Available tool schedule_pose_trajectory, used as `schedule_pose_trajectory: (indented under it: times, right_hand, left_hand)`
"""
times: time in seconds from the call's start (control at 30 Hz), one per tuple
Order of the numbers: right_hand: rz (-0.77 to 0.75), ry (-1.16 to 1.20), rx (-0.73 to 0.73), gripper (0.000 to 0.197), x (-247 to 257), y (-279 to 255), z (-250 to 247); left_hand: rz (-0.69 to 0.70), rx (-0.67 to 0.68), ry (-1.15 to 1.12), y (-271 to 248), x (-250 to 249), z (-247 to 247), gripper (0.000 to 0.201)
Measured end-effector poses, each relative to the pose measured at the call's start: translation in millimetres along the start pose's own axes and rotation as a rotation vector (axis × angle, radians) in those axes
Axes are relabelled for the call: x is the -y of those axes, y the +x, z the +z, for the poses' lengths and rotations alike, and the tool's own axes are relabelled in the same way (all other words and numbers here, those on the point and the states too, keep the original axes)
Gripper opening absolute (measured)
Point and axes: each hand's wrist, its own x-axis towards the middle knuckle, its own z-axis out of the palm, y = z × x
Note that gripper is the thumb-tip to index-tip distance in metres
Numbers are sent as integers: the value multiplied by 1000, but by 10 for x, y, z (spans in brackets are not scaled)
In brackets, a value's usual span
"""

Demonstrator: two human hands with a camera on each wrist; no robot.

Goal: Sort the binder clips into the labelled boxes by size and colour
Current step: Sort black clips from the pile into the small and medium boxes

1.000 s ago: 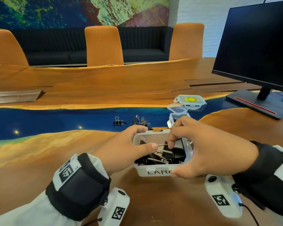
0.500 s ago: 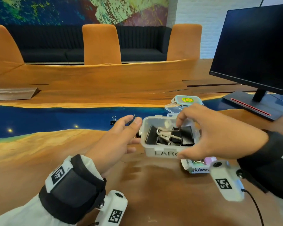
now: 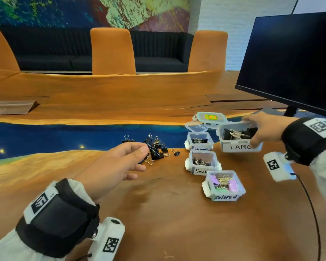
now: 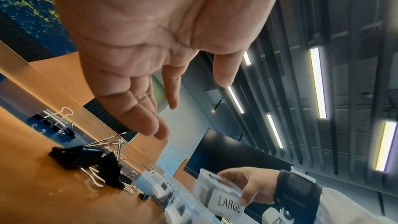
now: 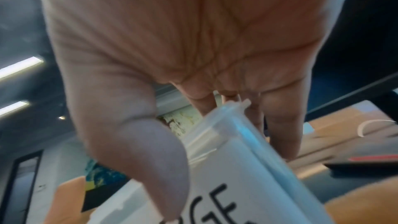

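My right hand (image 3: 263,129) grips the LARGE box (image 3: 239,137) by its right end, thumb on the labelled front, fingers over the back rim; box is off the table (image 3: 158,213), beside the Medium box (image 3: 199,141). It holds black clips with silver handles. My left hand (image 3: 113,166) hovers with fingers straight and loosely spread, holding nothing, just over the unsorted pile of binder clips (image 3: 154,149) at the edge of the table's blue strip. Medium box, Small box (image 3: 202,162) and Colored box (image 3: 224,185) sit in a row on the wood, each open with clips inside. Two lids (image 3: 205,121) lie behind the Medium box. Monitor (image 3: 290,61) stands far right.
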Motion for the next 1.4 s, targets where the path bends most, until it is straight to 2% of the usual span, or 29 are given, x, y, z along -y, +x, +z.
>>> schedule_pose_trajectory:
  times: [0.13, 0.3, 0.37, 0.43, 0.5, 0.6, 0.7, 0.77, 0.83, 0.97, 1.03, 1.13, 1.2, 1.3, 1.4]
  right_hand:
    - [28, 46, 128, 104, -120, 134, 189]
    - [35, 41, 127, 110, -132, 143, 339]
    - [17, 107, 99, 114, -124, 76, 310]
    - [-28, 257, 15, 108, -61, -82, 200]
    - [-111, 448, -126, 93, 64, -318, 107]
    - [-241, 739, -265, 77, 337, -729, 124]
    - [-391, 1075, -235, 63, 656, -1057, 262]
    - [-452, 1230, -173, 58, 866, -1186, 379]
    - [-478, 1297, -119, 55, 1073, -1237, 505]
    - [-485, 1397, 6, 44, 1372, -1224, 762]
    - [-467, 1442, 61, 42, 1446, -1205, 881]
    - [-421, 1480, 109, 26, 1484, -1143, 1033]
    - [-384, 1488, 145, 19, 1506, -1095, 1110]
    - [-343, 1481, 193, 18, 1570, -1056, 1201]
    - [-311, 1456, 214, 20, 1654, -1025, 1274]
  left_hand:
    - [30, -66, 14, 32, 29, -7, 18]
    - [62, -246, -49, 118, 55, -117, 14]
    - [88, -297, 14, 170, 50, -203, 11]
    - [101, -312, 126, 243, 29, -305, 9]
    - [69, -265, 251, 359, 19, -414, 6]
    - [-16, -47, 519, 598, 29, -508, 11]
    - [-93, 222, 761, 795, 42, -412, 45]
    - [-142, 288, 783, 910, 46, -291, 72]
    - [-162, 285, 827, 1006, 48, -183, 83]
    - [-165, 263, 858, 1110, 125, -105, 69]
    - [-179, 239, 842, 1107, 164, -114, 55]
    - [-218, 244, 829, 1036, 185, -139, 27]
    - [-218, 260, 839, 964, 209, -154, 16]
    - [-204, 234, 764, 854, 234, -168, 16]
    - [-175, 213, 547, 731, 203, -145, 17]
